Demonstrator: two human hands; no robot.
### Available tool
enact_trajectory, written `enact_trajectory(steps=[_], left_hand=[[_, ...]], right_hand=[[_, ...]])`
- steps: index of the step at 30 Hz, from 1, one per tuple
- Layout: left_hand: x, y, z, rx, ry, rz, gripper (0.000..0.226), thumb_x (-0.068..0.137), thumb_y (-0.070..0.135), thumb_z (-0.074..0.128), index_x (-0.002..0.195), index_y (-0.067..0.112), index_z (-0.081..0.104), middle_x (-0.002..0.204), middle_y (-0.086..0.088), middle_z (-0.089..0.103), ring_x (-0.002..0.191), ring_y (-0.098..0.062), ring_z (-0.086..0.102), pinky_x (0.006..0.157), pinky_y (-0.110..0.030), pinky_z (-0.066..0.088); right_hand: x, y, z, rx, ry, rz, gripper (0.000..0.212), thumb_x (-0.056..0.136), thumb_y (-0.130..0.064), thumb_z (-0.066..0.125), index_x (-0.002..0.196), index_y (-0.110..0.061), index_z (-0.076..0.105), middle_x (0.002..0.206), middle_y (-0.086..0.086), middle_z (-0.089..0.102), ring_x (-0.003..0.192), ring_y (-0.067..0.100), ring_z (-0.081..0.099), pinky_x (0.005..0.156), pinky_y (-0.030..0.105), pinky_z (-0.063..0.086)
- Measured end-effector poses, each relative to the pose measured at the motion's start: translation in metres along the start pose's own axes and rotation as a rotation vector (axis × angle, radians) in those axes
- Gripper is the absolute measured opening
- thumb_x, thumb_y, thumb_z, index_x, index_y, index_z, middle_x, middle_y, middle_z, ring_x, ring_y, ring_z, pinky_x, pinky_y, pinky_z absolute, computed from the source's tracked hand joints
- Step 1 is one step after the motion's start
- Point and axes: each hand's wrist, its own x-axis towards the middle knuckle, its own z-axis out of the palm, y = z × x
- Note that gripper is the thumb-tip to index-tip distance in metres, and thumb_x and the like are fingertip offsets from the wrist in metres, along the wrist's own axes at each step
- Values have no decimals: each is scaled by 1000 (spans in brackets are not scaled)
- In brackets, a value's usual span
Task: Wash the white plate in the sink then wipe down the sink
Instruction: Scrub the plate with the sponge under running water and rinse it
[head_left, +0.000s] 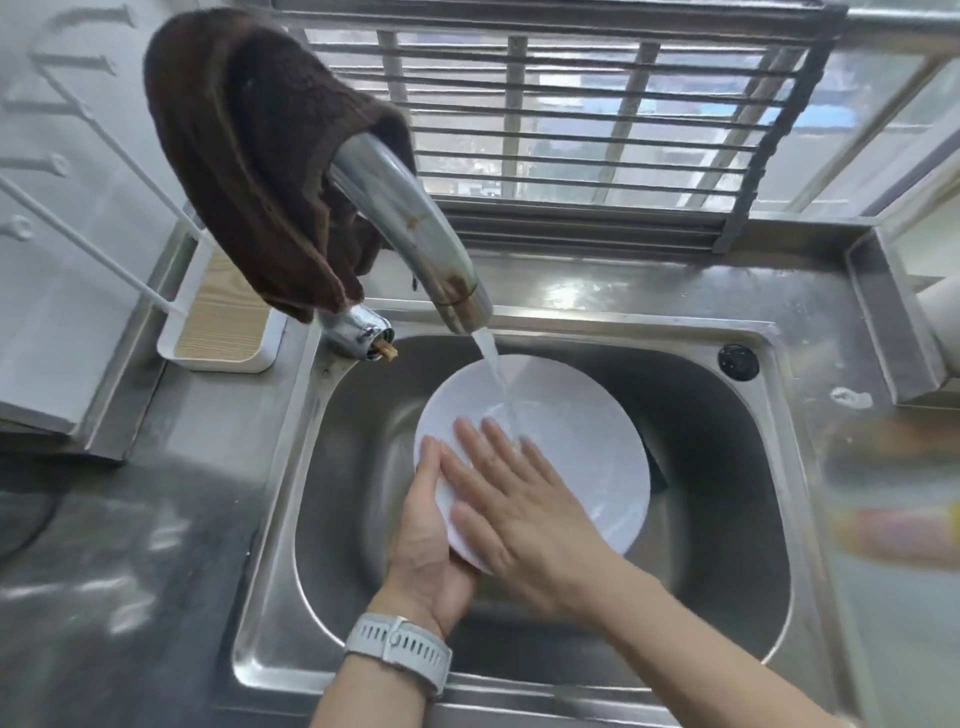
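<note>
Head view. The white plate (561, 441) is held tilted inside the steel sink (727, 415), above the basin floor, under a stream of water (493, 374) running from the tap (415, 234); the stream lands on the plate's face just beside the right fingertips. The left hand (423, 530) grasps the plate's near-left rim, with the thumb lying over the rim and the palm cupped beneath; its other fingers are hidden behind the plate. The right hand (511, 499) lies flat and released on the plate's face, fingers straight and slightly spread, holding nothing. A white watch (400, 649) sits on the left wrist. A brown cloth (249, 156) hangs over the tap's neck. A dark object behind the plate's right edge is mostly hidden. Items on the worktop (130, 545) at far right are too blurred to identify.
</note>
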Motion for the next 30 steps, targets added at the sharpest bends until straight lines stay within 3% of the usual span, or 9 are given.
enact_trajectory(steps=[5, 8, 11, 13, 16, 19, 23, 27, 30], left_hand=[[8, 11, -16, 146, 257, 173, 41, 96, 43, 63, 123, 11, 68, 106, -11, 80, 91, -28, 78, 77, -40, 58], [15, 8, -13, 162, 305, 203, 35, 94, 37, 69, 118, 11, 69, 101, -11, 81, 87, -29, 77, 74, -41, 61], [21, 4, 2, 156, 297, 211, 22, 90, 32, 75, 100, 12, 72, 88, -9, 81, 76, -28, 77, 73, -45, 64], [25, 3, 11, 179, 298, 233, 20, 85, 31, 80, 88, 12, 74, 86, -10, 81, 76, -30, 77, 72, -46, 65], [25, 7, 14, 336, 308, 360, 31, 80, 39, 84, 79, 8, 78, 87, -12, 81, 79, -30, 75, 76, -48, 64], [16, 13, 8, 685, 283, 559, 61, 89, 61, 67, 84, 1, 70, 75, -13, 72, 71, -25, 66, 67, -46, 59], [4, 26, -6, 1081, 338, 625, 40, 106, 45, 41, 90, 20, 68, 84, 1, 72, 86, -23, 68, 74, -42, 53], [5, 33, -31, 1130, 456, 434, 32, 107, 36, 35, 107, 17, 60, 107, -5, 66, 104, -32, 59, 88, -44, 47], [10, 31, -49, 1092, 512, 347, 34, 106, 31, 38, 122, 11, 61, 119, -10, 64, 109, -32, 57, 85, -39, 42]], right_hand=[[-9, 59, -14, -174, 421, 353, 64, 103, -51, 29, 162, -28, 20, 171, 2, 6, 158, 28, -5, 127, 48, -5], [-36, 61, -30, 305, 575, 432, 71, 100, -34, 59, 161, -26, 23, 168, -3, 23, 155, 9, 13, 126, 31, 14], [-50, 60, -41, 596, 683, 372, 61, 96, -11, 64, 151, -26, 42, 136, -22, 56, 124, -7, 53, 103, 12, 43], [-53, 66, -41, 735, 721, 367, 47, 97, -8, 62, 136, -34, 53, 121, -19, 66, 110, 1, 64, 90, 20, 54], [-52, 80, -29, 1098, 713, 510, 22, 101, -10, 58, 112, -29, 63, 108, 5, 76, 93, 17, 73, 78, 32, 60], [-45, 85, -11, 1449, 585, 722, 16, 101, -10, 56, 110, -14, 68, 111, 15, 76, 93, 24, 71, 81, 39, 57], [-35, 76, 4, 1381, 335, 871, 16, 100, -10, 57, 106, -8, 71, 100, 11, 79, 100, 35, 72, 94, 51, 57], [-20, 67, 1, 1247, 209, 901, 20, 98, -13, 55, 111, -5, 69, 103, 12, 76, 96, 32, 73, 90, 49, 60], [-12, 60, -11, 1069, 259, 809, 23, 96, -16, 51, 104, -13, 72, 97, 4, 76, 91, 25, 73, 80, 42, 60]])
